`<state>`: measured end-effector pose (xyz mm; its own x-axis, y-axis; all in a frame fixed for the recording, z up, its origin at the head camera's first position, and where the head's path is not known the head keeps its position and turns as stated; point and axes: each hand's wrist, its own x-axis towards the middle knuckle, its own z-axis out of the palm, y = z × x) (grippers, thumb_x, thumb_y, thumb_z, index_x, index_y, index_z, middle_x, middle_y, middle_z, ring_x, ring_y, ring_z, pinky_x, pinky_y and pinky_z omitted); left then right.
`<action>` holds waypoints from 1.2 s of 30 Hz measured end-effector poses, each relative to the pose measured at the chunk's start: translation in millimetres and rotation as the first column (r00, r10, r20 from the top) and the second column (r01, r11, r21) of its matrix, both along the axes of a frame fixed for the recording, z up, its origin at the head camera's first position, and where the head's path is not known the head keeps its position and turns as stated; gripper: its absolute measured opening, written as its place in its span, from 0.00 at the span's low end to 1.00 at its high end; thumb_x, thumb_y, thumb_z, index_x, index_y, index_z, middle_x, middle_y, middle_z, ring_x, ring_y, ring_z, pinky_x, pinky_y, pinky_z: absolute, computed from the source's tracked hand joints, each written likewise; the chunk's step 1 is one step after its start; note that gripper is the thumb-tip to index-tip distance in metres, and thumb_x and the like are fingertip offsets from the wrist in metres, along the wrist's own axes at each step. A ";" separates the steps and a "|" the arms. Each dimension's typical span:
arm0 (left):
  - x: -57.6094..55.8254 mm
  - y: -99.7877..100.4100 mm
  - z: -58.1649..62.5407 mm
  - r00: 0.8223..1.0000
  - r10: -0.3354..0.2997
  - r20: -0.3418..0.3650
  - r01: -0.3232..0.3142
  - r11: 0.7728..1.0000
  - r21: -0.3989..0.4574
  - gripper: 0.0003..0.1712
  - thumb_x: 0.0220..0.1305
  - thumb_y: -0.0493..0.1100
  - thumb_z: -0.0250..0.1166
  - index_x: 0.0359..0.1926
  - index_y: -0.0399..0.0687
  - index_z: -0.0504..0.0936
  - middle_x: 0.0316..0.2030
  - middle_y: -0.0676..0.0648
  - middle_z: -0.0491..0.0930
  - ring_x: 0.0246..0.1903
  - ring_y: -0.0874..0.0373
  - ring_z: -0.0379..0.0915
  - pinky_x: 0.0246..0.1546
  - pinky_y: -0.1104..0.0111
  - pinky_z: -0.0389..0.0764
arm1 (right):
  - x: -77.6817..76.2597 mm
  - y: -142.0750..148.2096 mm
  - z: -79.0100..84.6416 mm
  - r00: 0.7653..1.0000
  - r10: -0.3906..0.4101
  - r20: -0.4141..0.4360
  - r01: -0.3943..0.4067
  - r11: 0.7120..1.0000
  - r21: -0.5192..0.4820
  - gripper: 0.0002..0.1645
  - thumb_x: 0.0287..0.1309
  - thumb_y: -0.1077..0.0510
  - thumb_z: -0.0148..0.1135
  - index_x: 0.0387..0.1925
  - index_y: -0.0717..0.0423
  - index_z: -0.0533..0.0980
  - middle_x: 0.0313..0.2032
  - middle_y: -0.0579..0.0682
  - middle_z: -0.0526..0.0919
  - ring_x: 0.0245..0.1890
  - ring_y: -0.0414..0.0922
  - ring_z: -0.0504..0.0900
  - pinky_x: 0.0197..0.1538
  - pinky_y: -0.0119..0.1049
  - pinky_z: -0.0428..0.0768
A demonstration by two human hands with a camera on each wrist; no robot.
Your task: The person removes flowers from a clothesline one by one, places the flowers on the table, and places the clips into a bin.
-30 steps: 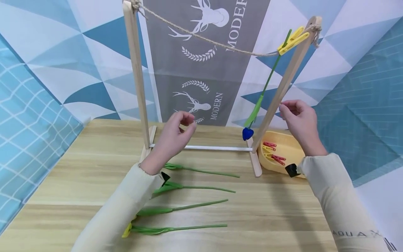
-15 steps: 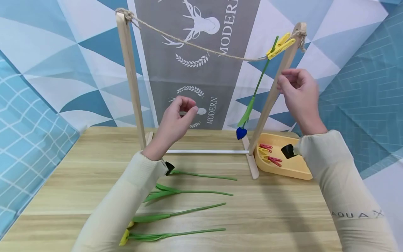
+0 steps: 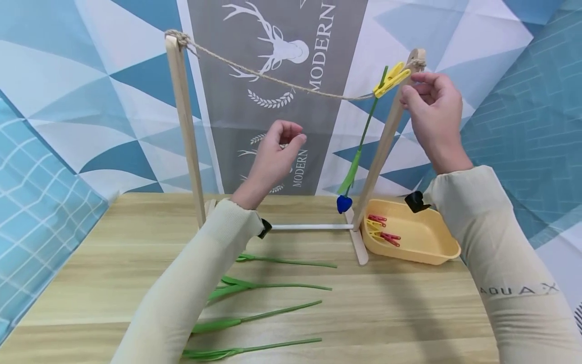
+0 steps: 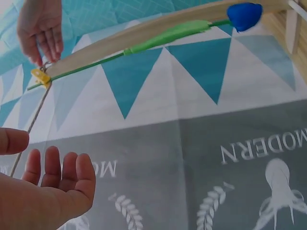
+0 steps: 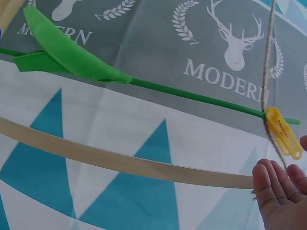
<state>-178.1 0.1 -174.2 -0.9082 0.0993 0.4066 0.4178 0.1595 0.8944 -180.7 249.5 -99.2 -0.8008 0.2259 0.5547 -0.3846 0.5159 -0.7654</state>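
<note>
A blue artificial tulip hangs head down from a twine line, its stem clipped by a yellow clothespin. Just beside that clothespin, at the right post, is my right hand; its fingers are loosely bent and hold nothing. The right wrist view has those fingers a little apart from the clothespin. My left hand hovers in mid-air below the line, nothing in it, thumb and relaxed fingers separated. Several green-stemmed flowers lie on the table, their blooms mostly hidden by my left sleeve.
The twine runs between a left wooden post and a right wooden post, joined low down by a white rod. Right of the stand sits a yellow tub with red clothespins and yellow ones inside. Patterned cloth hangs behind.
My right hand has risen along the right post up to the yellow clothespin. The left hand has lifted slightly and shifted right. The head view has tilted up; the tulip stays hanging.
</note>
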 end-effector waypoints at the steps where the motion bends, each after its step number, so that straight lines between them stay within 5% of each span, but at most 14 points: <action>1: -2.0 4.5 1.2 1.000 -0.003 -0.003 0.003 1.000 0.006 0.13 0.65 0.41 0.56 0.48 0.40 0.72 0.41 0.46 0.73 0.41 0.58 0.68 0.43 0.72 0.70 | 0.1 -0.7 2.7 1.000 0.009 0.002 -0.009 1.000 0.005 0.20 0.61 0.53 0.54 0.55 0.52 0.71 0.36 0.37 0.75 0.37 0.35 0.77 0.50 0.26 0.76; 14: -20.3 49.8 6.8 0.998 -0.060 0.021 0.058 0.994 0.088 0.12 0.67 0.42 0.55 0.49 0.42 0.73 0.39 0.48 0.72 0.39 0.59 0.66 0.38 0.75 0.69 | -1.5 -2.4 30.9 0.974 0.073 0.214 -0.085 0.995 0.045 0.28 0.62 0.50 0.56 0.63 0.50 0.66 0.37 0.39 0.74 0.39 0.37 0.78 0.50 0.26 0.76; 22: -29.5 67.6 9.6 0.996 -0.085 0.004 0.084 0.992 0.097 0.12 0.68 0.42 0.53 0.50 0.43 0.72 0.41 0.46 0.73 0.39 0.58 0.66 0.39 0.75 0.69 | -5.5 1.7 38.7 0.956 0.127 0.264 -0.157 0.983 0.097 0.29 0.61 0.51 0.56 0.63 0.51 0.65 0.38 0.40 0.77 0.38 0.37 0.80 0.42 0.21 0.77; 36: -49.2 104.3 2.1 0.990 -0.142 0.010 0.140 0.982 0.130 0.12 0.70 0.43 0.50 0.51 0.46 0.71 0.41 0.48 0.71 0.41 0.58 0.68 0.40 0.76 0.71 | -14.6 8.3 41.4 0.938 0.226 0.263 -0.241 0.970 0.026 0.27 0.62 0.56 0.55 0.62 0.58 0.67 0.37 0.41 0.79 0.31 0.35 0.81 0.37 0.19 0.78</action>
